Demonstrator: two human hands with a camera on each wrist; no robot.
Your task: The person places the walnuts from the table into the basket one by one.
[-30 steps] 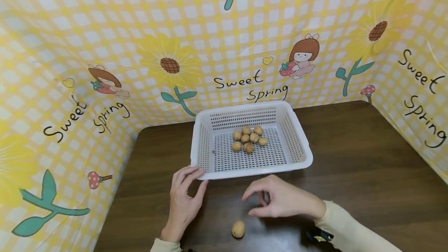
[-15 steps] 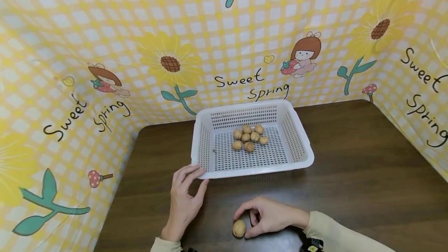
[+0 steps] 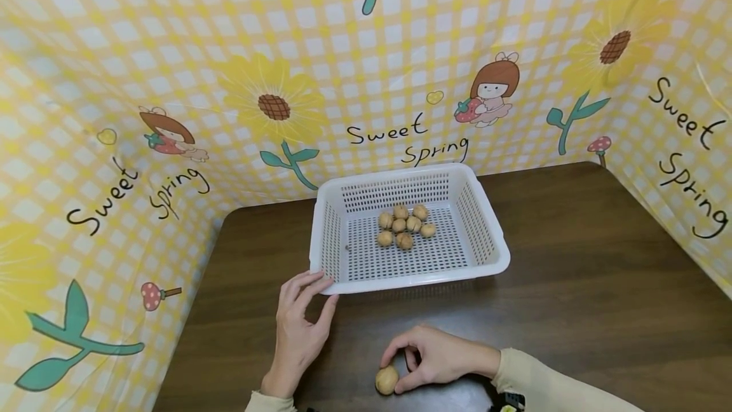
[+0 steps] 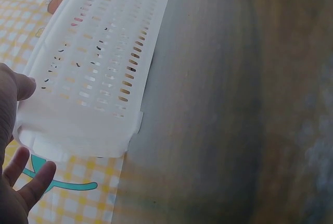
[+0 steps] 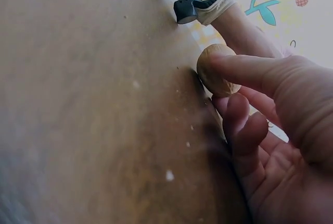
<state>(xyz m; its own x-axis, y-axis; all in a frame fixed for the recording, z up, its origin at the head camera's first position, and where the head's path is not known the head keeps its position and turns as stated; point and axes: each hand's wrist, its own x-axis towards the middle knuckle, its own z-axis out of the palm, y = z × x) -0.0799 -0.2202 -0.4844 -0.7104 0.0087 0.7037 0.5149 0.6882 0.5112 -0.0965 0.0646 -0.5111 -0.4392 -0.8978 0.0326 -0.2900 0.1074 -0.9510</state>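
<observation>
At the front left corner of a white plastic basket (image 3: 493, 259), my left hand (image 3: 301, 332) holds the rim. In the left wrist view its thumb (image 4: 25, 86) lies against the basket's outer wall, and two fingers spread beyond the corner. My right hand (image 3: 437, 356) pinches a walnut (image 3: 386, 380) between thumb and fingers, low over the table in front of the basket. The right wrist view shows the thumb across the walnut (image 5: 213, 67) from the near side, the other fingers curled below. Several walnuts (image 3: 400, 226) lie clustered on the basket floor.
The dark wood table (image 3: 563, 285) extends to both sides of the basket. A yellow checked cloth (image 3: 366, 56) with flowers and lettering rises behind it and along both sides. A black wrist device (image 5: 190, 9) appears in the right wrist view.
My right hand has come down and left from near the basket's front to the walnut on the table, and now pinches it. The left hand and basket stay put.
</observation>
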